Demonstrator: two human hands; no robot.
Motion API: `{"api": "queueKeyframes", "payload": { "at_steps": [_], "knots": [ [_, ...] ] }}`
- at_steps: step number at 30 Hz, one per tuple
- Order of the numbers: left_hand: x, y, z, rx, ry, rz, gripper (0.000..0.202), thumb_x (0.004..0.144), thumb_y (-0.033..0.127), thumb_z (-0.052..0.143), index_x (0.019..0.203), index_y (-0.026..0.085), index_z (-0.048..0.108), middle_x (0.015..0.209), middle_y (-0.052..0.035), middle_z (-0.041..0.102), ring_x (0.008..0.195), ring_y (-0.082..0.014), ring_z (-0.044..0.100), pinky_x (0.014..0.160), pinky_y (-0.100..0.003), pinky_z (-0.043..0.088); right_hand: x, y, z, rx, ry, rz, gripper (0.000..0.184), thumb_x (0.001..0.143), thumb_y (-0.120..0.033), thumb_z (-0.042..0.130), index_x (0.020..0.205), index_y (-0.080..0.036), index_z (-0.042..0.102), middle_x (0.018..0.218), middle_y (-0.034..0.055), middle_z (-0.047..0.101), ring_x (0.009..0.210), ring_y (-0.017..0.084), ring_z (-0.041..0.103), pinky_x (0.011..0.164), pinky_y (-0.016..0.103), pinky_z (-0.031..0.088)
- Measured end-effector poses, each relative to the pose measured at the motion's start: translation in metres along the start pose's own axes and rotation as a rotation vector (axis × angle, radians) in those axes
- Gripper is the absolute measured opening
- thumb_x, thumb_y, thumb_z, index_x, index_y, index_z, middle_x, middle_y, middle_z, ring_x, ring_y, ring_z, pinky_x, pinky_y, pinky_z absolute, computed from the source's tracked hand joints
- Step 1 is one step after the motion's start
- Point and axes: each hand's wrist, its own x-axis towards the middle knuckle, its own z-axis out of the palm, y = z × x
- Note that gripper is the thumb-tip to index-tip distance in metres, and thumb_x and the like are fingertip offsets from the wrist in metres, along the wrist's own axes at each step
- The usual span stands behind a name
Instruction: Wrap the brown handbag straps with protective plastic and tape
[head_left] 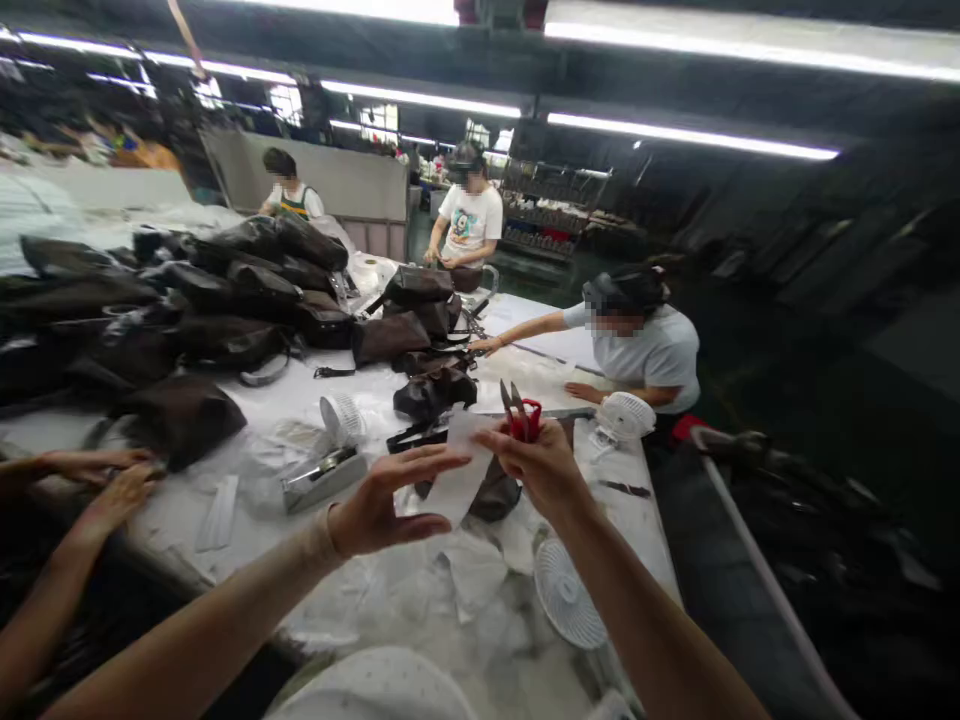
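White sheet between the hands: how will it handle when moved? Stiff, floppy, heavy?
Probably light: the white sheet looks thin, and the right hand seems to pinch it near one edge. Likely bendable but not fully limp: it looks paper-like yet hangs fairly flat. Unlikely to roll if set down, given that flat shape.

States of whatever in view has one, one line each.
left hand: open, thumb and fingers apart
right hand: closed on scissors
scissors: blades slightly apart, tips up
white sheet: held up
dark bags: heaped
ceiling lights: lit
nearest fan: can't tell if running
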Motion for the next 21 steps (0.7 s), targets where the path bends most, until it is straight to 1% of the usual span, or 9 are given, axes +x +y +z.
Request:
{"api": "queueKeyframes", "payload": {
  "at_steps": [2, 5, 7, 8, 11, 13, 15, 18, 21],
  "knots": [
    [0.005, -0.002, 0.006, -0.013, 0.016, -0.035, 0.051, 0.079, 0.020, 0.071, 0.128, 0.018, 0.058, 0.115, -0.0130, 0.068, 0.103, -0.0229, 0.065, 0.085, -0.031, 0.056, 0.000, 0.001, 0.002, 0.004, 0.002, -0.002, 0.033, 0.060, -0.037, 0.083, 0.060, -0.014, 0.058, 0.045, -0.0083, 0.034, 0.041, 0.003, 0.024, 0.041, 0.023, 0.013],
    [0.010, -0.004, 0.010, -0.048, 0.069, -0.090, 0.044, 0.081, 0.016, 0.068, 0.124, 0.017, 0.061, 0.116, -0.0128, 0.068, 0.102, -0.0218, 0.066, 0.086, -0.030, 0.056, 0.001, 0.002, -0.001, 0.006, 0.010, -0.034, 0.033, 0.063, -0.041, 0.080, 0.066, -0.014, 0.061, 0.047, -0.0086, 0.034, 0.041, 0.003, 0.023, 0.040, 0.022, 0.014],
    [0.011, -0.006, 0.009, -0.080, 0.113, -0.137, 0.046, 0.079, 0.015, 0.069, 0.124, 0.018, 0.061, 0.120, -0.0126, 0.066, 0.105, -0.0219, 0.065, 0.084, -0.027, 0.057, -0.001, 0.000, -0.008, 0.000, 0.005, -0.058, 0.036, 0.068, -0.048, 0.075, 0.072, -0.015, 0.063, 0.048, -0.0087, 0.033, 0.041, 0.003, 0.022, 0.040, 0.022, 0.013],
    [0.011, -0.007, 0.007, -0.099, 0.135, -0.161, 0.047, 0.078, 0.016, 0.070, 0.125, 0.019, 0.061, 0.122, -0.0124, 0.065, 0.105, -0.0219, 0.065, 0.082, -0.026, 0.057, -0.003, -0.001, -0.012, -0.011, -0.011, -0.045, 0.040, 0.071, -0.053, 0.071, 0.073, -0.014, 0.063, 0.048, -0.0084, 0.033, 0.041, 0.003, 0.021, 0.039, 0.022, 0.013],
    [0.011, -0.009, 0.000, -0.161, 0.189, -0.211, 0.053, 0.076, 0.018, 0.073, 0.127, 0.020, 0.059, 0.126, -0.0118, 0.063, 0.106, -0.0220, 0.065, 0.081, -0.024, 0.058, -0.012, -0.004, -0.026, -0.089, -0.130, 0.091, 0.049, 0.074, -0.062, 0.064, 0.072, -0.013, 0.064, 0.047, -0.0082, 0.032, 0.041, 0.003, 0.019, 0.039, 0.021, 0.011],
    [0.013, -0.010, -0.004, -0.182, 0.209, -0.227, 0.055, 0.074, 0.020, 0.074, 0.127, 0.018, 0.059, 0.126, -0.0124, 0.063, 0.106, -0.0228, 0.065, 0.081, -0.025, 0.058, -0.018, -0.004, -0.033, -0.170, -0.210, 0.169, 0.049, 0.073, -0.061, 0.065, 0.073, -0.012, 0.065, 0.045, -0.0089, 0.031, 0.040, 0.003, 0.019, 0.039, 0.021, 0.011],
    [0.014, -0.010, -0.007, -0.192, 0.217, -0.230, 0.056, 0.074, 0.022, 0.075, 0.127, 0.018, 0.059, 0.127, -0.0131, 0.062, 0.106, -0.0234, 0.065, 0.081, -0.025, 0.058, -0.022, -0.003, -0.037, -0.250, -0.239, 0.192, 0.048, 0.073, -0.060, 0.066, 0.072, -0.012, 0.066, 0.043, -0.0092, 0.030, 0.038, 0.003, 0.020, 0.038, 0.021, 0.011],
    [0.017, -0.010, -0.007, -0.198, 0.207, -0.213, 0.056, 0.074, 0.020, 0.075, 0.128, 0.018, 0.059, 0.128, -0.0130, 0.061, 0.107, -0.0232, 0.064, 0.081, -0.024, 0.058, -0.023, -0.002, -0.039, -0.338, -0.231, 0.179, 0.050, 0.073, -0.061, 0.064, 0.070, -0.012, 0.067, 0.042, -0.0081, 0.033, 0.038, 0.004, 0.022, 0.038, 0.022, 0.012],
    [0.018, -0.009, -0.005, -0.210, 0.188, -0.186, 0.057, 0.074, 0.017, 0.074, 0.128, 0.020, 0.058, 0.129, -0.0127, 0.061, 0.109, -0.0222, 0.063, 0.081, -0.023, 0.058, -0.019, -0.004, -0.036, -0.414, -0.253, 0.139, 0.050, 0.075, -0.061, 0.062, 0.070, -0.012, 0.070, 0.042, -0.0069, 0.035, 0.038, 0.004, 0.024, 0.039, 0.023, 0.013]
  ]
}}
